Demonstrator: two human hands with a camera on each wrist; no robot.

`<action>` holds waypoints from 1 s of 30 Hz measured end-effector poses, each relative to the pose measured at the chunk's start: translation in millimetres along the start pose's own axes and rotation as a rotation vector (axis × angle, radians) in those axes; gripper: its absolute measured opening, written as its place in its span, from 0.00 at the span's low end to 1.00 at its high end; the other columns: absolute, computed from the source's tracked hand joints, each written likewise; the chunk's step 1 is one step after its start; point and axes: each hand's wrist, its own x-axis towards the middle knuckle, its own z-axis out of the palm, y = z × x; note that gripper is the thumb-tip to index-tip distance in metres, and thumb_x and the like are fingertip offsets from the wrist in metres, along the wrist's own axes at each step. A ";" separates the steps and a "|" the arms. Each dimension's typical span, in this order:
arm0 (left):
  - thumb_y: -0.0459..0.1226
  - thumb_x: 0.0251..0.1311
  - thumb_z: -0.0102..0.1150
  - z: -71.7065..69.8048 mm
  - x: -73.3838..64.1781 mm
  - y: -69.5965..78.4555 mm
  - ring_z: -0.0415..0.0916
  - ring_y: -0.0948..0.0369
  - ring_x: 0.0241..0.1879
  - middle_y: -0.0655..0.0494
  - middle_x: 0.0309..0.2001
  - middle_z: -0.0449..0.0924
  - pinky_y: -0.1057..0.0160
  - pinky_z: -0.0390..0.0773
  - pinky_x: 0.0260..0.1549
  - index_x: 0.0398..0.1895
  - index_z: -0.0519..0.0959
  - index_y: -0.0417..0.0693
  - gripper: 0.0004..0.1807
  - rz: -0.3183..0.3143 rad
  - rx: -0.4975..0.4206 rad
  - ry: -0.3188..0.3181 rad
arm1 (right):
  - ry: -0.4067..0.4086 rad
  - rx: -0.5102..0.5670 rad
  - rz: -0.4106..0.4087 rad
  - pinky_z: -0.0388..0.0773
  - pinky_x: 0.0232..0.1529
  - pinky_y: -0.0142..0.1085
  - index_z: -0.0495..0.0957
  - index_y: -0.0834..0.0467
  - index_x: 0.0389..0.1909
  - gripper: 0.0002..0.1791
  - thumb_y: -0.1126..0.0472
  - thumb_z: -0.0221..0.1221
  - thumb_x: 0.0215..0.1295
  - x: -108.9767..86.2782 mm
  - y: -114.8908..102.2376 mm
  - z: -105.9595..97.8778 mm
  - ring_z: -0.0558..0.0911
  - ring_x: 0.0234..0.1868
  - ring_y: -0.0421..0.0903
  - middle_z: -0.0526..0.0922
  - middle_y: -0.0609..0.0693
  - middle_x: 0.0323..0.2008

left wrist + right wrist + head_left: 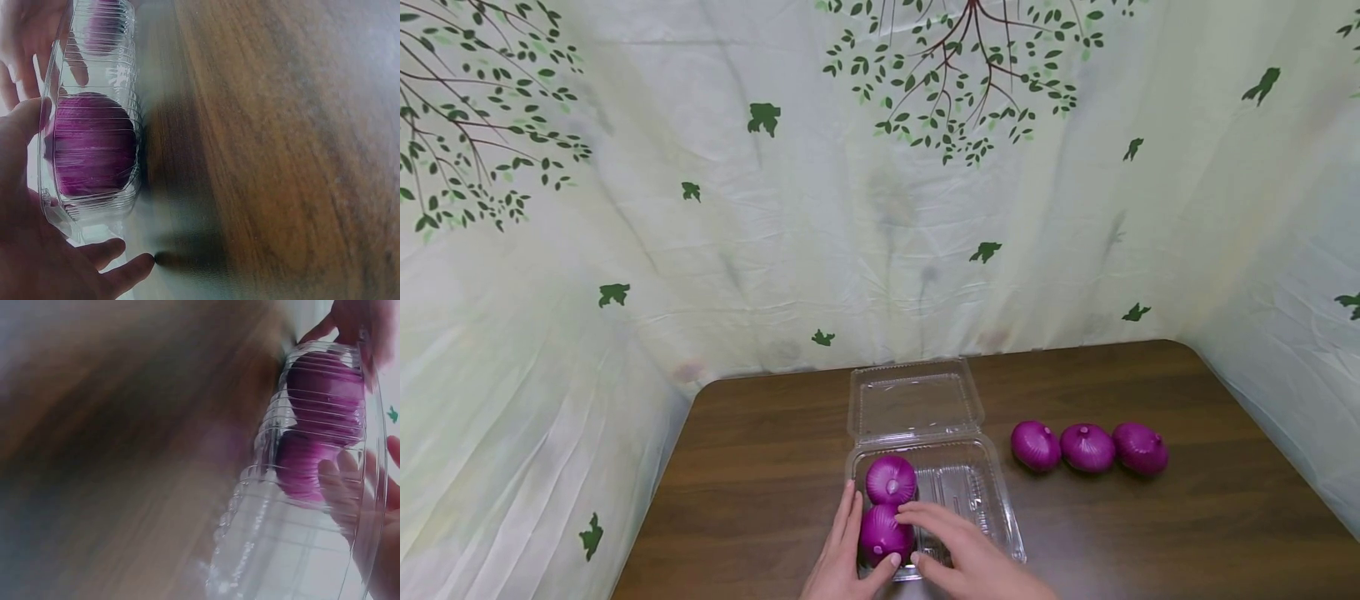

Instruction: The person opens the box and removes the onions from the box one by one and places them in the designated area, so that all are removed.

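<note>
A clear plastic clamshell container (1000, 508) lies with its lid (917, 402) folded back. Inside, along its left side, sit a far red onion (891, 480) and a near red onion (880, 535), touching each other. My left hand (844, 554) rests against the container's left wall and near corner, fingers extended, thumb by the near rim. Reaching in from the right, my right hand (966, 554) touches the near onion with its fingertips; its thumb stands beside the onion. Through the clear wall, the right wrist view shows those fingers (340, 481) beside an onion.
To the right of the container, a row of red onions rests on the brown wooden table (752, 467): left (1036, 446), middle (1087, 447) and right (1140, 448). A pale leaf-patterned curtain (865, 208) surrounds the table's back and sides.
</note>
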 end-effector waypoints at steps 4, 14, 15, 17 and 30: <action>0.62 0.58 0.60 -0.7 -0.2 0.9 0.52 0.40 0.71 0.46 0.78 0.41 0.34 0.67 0.56 0.74 0.54 0.32 0.54 -0.014 0.025 -0.001 | -0.015 0.006 0.043 0.71 0.61 0.49 0.69 0.45 0.68 0.23 0.53 0.54 0.74 6.1 -2.1 2.0 0.70 0.65 0.45 0.71 0.43 0.66; 0.63 0.55 0.62 3.0 -1.8 -1.7 0.53 0.41 0.71 0.47 0.78 0.43 0.35 0.68 0.57 0.74 0.56 0.33 0.56 0.033 0.047 0.035 | -0.013 -0.014 0.097 0.70 0.62 0.51 0.69 0.47 0.67 0.25 0.51 0.56 0.72 19.0 0.6 8.0 0.70 0.66 0.47 0.72 0.46 0.65; 0.63 0.55 0.62 3.3 -1.9 -2.1 0.53 0.41 0.71 0.47 0.78 0.43 0.35 0.68 0.56 0.74 0.56 0.33 0.56 0.036 0.047 0.036 | -0.011 -0.018 0.095 0.70 0.62 0.50 0.69 0.47 0.67 0.25 0.52 0.57 0.71 20.3 1.4 8.9 0.70 0.66 0.46 0.72 0.46 0.65; 0.63 0.55 0.63 3.0 -1.6 -2.8 0.53 0.41 0.71 0.48 0.78 0.42 0.35 0.68 0.56 0.74 0.55 0.34 0.56 0.041 0.049 0.038 | -0.008 -0.011 0.091 0.72 0.61 0.47 0.69 0.47 0.66 0.25 0.52 0.58 0.70 23.0 2.8 10.3 0.71 0.64 0.45 0.72 0.45 0.64; 0.63 0.55 0.62 1.8 -0.4 -2.5 0.54 0.40 0.70 0.47 0.78 0.41 0.35 0.69 0.55 0.75 0.53 0.34 0.56 0.023 0.031 0.007 | -0.026 0.148 0.112 0.80 0.43 0.29 0.70 0.58 0.67 0.29 0.58 0.62 0.67 28.8 6.7 14.0 0.75 0.54 0.41 0.70 0.49 0.60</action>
